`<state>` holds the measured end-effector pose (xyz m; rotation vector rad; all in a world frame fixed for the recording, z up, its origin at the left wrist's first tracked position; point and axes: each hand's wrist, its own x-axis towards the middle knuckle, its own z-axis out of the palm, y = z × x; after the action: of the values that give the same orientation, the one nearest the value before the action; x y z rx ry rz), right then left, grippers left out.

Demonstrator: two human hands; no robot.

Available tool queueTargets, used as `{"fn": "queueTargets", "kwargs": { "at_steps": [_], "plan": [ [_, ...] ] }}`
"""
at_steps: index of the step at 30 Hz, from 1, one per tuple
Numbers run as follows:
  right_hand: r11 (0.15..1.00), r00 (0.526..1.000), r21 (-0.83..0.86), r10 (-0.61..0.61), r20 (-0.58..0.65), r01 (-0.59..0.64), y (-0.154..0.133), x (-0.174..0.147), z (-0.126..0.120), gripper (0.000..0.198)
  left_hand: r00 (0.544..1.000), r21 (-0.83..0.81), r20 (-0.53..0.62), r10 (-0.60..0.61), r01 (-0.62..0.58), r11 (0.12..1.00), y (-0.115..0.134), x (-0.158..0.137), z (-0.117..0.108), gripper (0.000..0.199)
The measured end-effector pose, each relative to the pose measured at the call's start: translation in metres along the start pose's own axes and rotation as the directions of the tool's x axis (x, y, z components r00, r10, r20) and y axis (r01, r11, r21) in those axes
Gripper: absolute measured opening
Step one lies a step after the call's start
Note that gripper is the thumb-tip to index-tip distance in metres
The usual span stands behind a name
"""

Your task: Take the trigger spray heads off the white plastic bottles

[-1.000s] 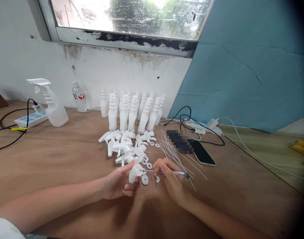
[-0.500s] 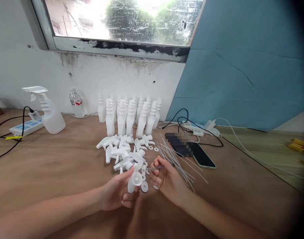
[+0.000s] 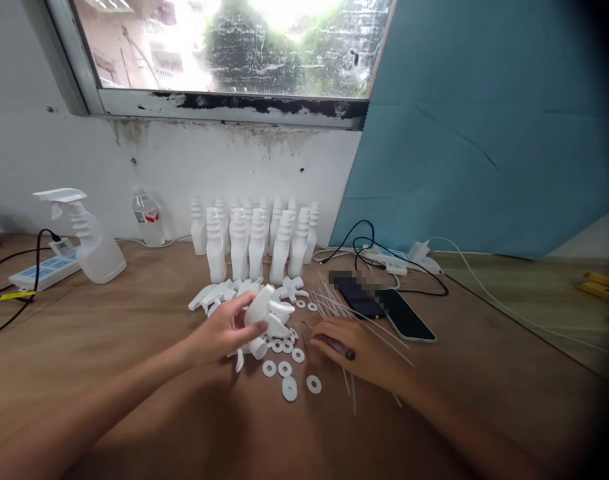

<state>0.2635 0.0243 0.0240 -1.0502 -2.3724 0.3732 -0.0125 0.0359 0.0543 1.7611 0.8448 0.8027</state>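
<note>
My left hand (image 3: 228,332) is closed around a white spray trigger head (image 3: 260,305), lifted over the pile, its narrow end tilted up. Other white trigger heads (image 3: 203,298) lie heaped behind and under that hand, partly hidden. In my right hand (image 3: 373,352) is a thin-shafted tool with a dark rounded handle (image 3: 340,347), like a small screwdriver. Its thin tip points left, low over the table, and the curled fingers are mostly hidden. Between the hands lie several flat white washers (image 3: 298,355). Thin white tubes (image 3: 354,397) are scattered beside and under my right hand.
Several white bottles (image 3: 238,250) without tops stand against the wall. At the left are a full spray bottle (image 3: 99,250), a power strip (image 3: 44,270) and a water bottle (image 3: 148,220). Two phones (image 3: 407,317), cables and another power strip (image 3: 414,257) lie at the right.
My left hand has moved up and left with the trigger head, which is now turned over. My right hand has rotated palm down and shifted slightly right, uncovering more washers.
</note>
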Motion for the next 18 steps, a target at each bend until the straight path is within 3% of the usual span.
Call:
{"fn": "queueTargets", "kwargs": {
  "at_steps": [2,4,6,8,12,18],
  "plan": [
    [0.994,0.999,-0.107,-0.013,0.033,0.017,0.015,-0.003,0.010,0.012,0.994,0.304,-0.052,0.094,-0.074,0.950,0.004,0.016,-0.009,0.029],
    [0.980,0.998,-0.196,-0.018,0.064,0.030,0.029,-0.007,0.020,0.025,0.993,0.482,-0.044,0.107,-0.073,0.873,0.004,0.032,-0.014,0.035],
    [0.967,0.994,-0.252,-0.023,0.104,0.048,0.038,-0.010,0.027,0.048,0.997,0.553,-0.030,0.074,-0.045,0.832,-0.002,0.045,-0.014,0.041],
    [0.960,0.992,-0.274,-0.013,0.129,0.048,0.040,-0.011,0.029,0.058,0.998,0.608,-0.021,0.052,-0.029,0.793,-0.010,0.055,-0.013,0.045],
    [0.950,0.990,-0.309,-0.002,0.143,0.047,0.035,-0.011,0.027,0.051,0.999,0.749,-0.018,0.047,-0.018,0.663,-0.028,0.065,-0.009,0.051],
    [0.948,0.989,-0.309,-0.034,0.144,0.078,0.038,-0.012,0.028,0.039,0.996,0.855,0.018,0.086,-0.060,0.516,-0.039,0.067,-0.005,0.042]
  ]
}}
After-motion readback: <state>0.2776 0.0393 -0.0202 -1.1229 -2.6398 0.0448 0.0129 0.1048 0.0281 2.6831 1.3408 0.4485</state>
